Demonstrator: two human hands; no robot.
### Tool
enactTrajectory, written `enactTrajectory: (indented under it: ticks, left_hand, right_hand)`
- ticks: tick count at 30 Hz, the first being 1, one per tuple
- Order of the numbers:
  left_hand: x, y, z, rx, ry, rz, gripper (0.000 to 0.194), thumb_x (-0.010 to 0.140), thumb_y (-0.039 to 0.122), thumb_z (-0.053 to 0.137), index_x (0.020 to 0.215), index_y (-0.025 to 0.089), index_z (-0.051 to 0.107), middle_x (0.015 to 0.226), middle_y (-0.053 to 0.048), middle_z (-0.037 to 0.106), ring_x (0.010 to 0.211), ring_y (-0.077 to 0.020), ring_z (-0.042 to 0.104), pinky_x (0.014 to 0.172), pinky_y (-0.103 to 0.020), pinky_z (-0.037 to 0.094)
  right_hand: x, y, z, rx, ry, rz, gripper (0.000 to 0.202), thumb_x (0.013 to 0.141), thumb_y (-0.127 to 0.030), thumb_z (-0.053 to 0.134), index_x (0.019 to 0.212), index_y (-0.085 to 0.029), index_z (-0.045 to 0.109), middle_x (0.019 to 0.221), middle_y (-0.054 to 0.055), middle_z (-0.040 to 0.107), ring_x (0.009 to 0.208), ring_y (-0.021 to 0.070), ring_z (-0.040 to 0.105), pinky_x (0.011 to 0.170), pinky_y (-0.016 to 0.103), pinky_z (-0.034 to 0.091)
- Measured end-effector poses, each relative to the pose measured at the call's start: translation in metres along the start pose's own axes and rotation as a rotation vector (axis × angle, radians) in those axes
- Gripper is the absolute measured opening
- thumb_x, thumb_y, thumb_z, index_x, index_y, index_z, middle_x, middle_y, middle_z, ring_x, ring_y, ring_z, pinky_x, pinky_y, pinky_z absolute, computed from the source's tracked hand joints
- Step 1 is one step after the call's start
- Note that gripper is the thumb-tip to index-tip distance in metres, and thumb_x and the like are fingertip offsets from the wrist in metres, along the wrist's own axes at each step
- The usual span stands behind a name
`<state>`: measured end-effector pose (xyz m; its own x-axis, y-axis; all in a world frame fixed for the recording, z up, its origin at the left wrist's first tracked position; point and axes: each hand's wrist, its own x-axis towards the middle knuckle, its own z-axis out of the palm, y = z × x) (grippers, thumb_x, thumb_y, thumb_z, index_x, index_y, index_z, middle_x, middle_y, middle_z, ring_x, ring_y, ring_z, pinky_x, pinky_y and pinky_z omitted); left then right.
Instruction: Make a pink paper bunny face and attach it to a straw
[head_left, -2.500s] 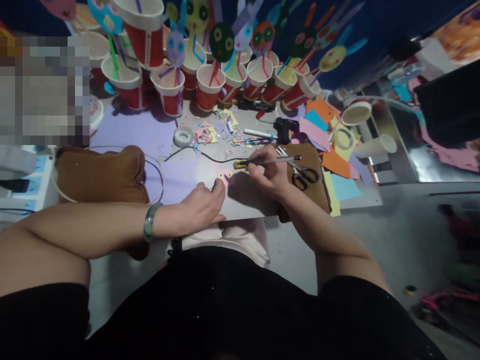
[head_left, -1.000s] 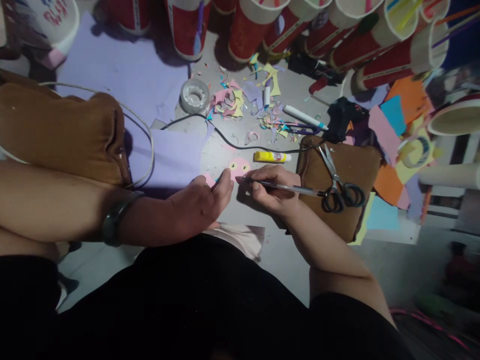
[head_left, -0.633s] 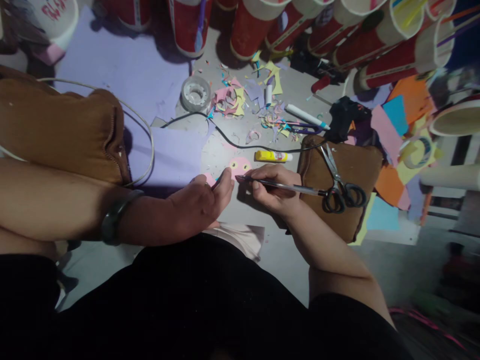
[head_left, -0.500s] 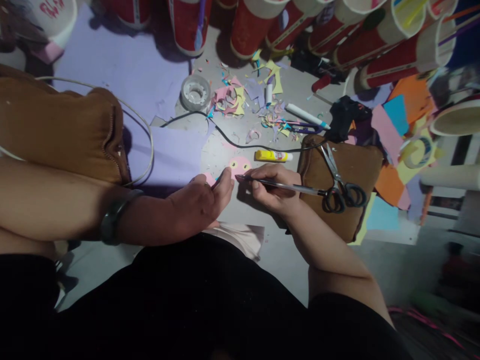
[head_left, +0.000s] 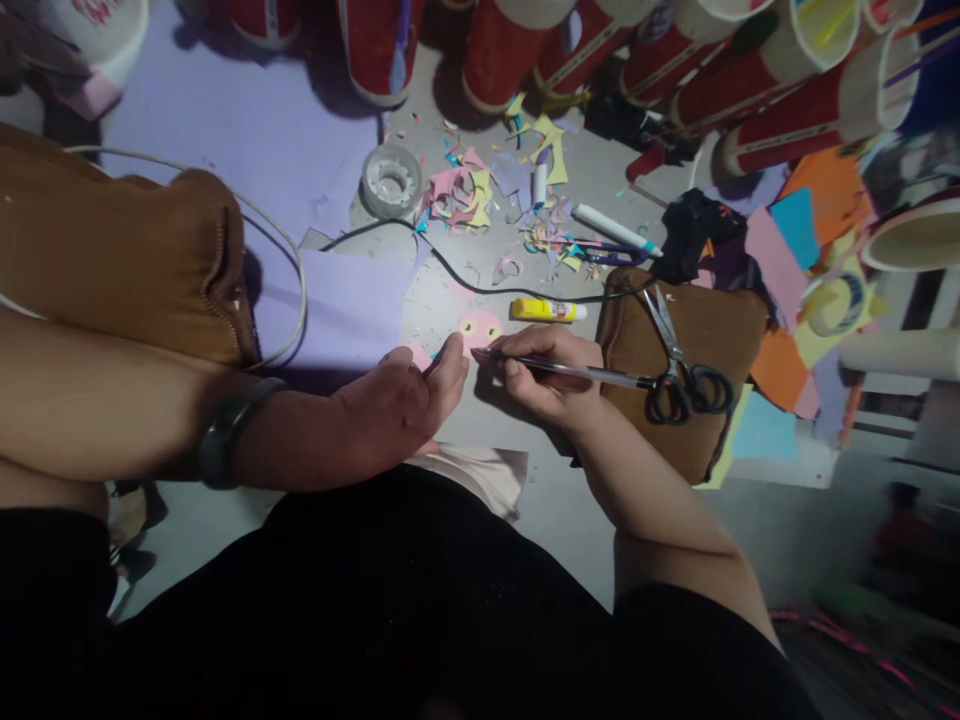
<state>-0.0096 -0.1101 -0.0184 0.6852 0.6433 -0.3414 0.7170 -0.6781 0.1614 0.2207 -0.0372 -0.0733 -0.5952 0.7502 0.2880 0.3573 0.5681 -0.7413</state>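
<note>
A pink paper cutout [head_left: 480, 326] with two yellow-ringed eyes lies in the middle of the grey table. My right hand [head_left: 551, 372] is closed around a slim pen [head_left: 592, 372], its tip at the cutout's lower edge. Fingers pressed together, my left hand [head_left: 405, 405] holds the cutout's lower left part, which its fingers partly hide. Just above my right hand lies a yellow glue stick [head_left: 547, 311]. Black-handled scissors [head_left: 675, 360] rest on a brown cushion [head_left: 622, 420] to the right.
Red and white cups [head_left: 510, 50] line the far side. Paper scraps [head_left: 461, 195], a tape roll [head_left: 392, 182], a marker [head_left: 616, 230] and a black cable [head_left: 480, 288] lie beyond my hands. Purple paper [head_left: 337, 310] and another brown cushion [head_left: 120, 250] are at left, coloured sheets [head_left: 825, 200] at right.
The view has shifted very slightly. Both hands keep nearly the same pose, with the pen tip still at the cutout.
</note>
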Motion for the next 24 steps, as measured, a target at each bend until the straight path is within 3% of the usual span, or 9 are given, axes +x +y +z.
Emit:
enactTrajectory:
  ticks: [7,13,24]
  left_hand:
    - [0.004,0.002,0.008,0.042,-0.070,-0.019,0.084,0.094,0.048,0.064,0.163,0.015,0.030,0.169,-0.031,0.017,0.098,-0.0304,0.072,0.089,-0.048,0.050]
    - [0.003,0.003,0.014,0.025,-0.005,-0.026,0.085,0.093,0.048,0.066,0.162,0.011,0.032,0.169,-0.032,0.017,0.102,-0.0313,0.071,0.094,-0.049,0.049]
    - [0.001,0.003,0.012,0.058,-0.007,-0.022,0.085,0.095,0.049,0.064,0.163,0.010,0.030,0.168,-0.033,0.019,0.099,-0.0301,0.072,0.093,-0.049,0.050]
  right_hand:
    - [-0.001,0.001,-0.001,-0.012,-0.012,0.011,0.013,0.090,-0.036,0.066,0.090,-0.022,0.068,0.081,0.004,0.077,0.070,0.0171,0.074,0.063,0.029,0.060]
    - [-0.001,0.002,-0.001,0.010,0.007,-0.016,0.009,0.089,-0.032,0.066,0.091,-0.023,0.066,0.083,0.003,0.078,0.072,0.0170,0.075,0.064,0.028,0.060]
    - [-0.002,0.004,0.000,0.108,0.022,0.029,0.012,0.089,-0.034,0.068,0.089,-0.022,0.067,0.082,0.003,0.076,0.073,0.0177,0.075,0.065,0.029,0.061]
